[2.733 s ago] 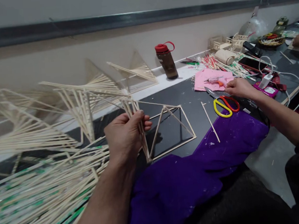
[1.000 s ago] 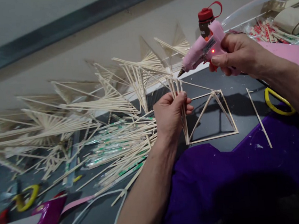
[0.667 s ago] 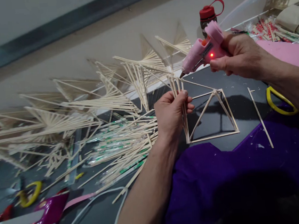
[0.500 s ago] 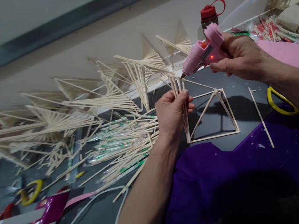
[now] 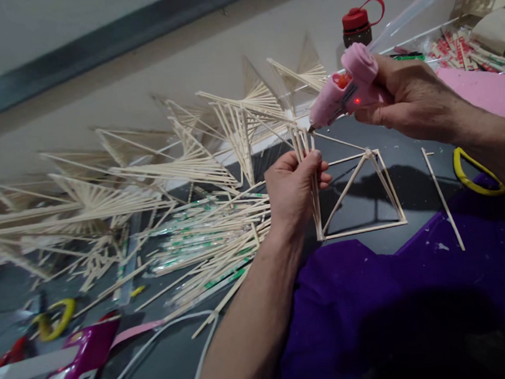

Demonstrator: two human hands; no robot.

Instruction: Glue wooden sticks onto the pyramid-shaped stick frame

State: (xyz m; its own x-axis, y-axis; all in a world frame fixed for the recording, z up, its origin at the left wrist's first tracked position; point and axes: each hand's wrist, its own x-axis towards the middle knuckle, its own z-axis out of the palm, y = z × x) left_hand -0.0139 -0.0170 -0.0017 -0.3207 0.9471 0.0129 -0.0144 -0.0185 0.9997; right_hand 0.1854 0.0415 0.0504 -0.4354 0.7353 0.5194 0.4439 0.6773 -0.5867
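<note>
Lifted from the pink sheet (image 5: 486, 89) since the earliest picture, the hot glue gun (image 5: 330, 95) is gripped by the right hand (image 5: 407, 96), its nozzle (image 5: 311, 129) at the tops of upright wooden sticks (image 5: 304, 139). The left hand (image 5: 294, 189) pinches these sticks at one side of the stick frame (image 5: 366, 230), which stands toward the near edge of the tabletop (image 5: 411, 134). Base and sloping members appear joined; a loose stick (image 5: 444, 200) lies apart, unattached. Relative to the earliest picture, the left-hand pinch is unchanged.
</note>
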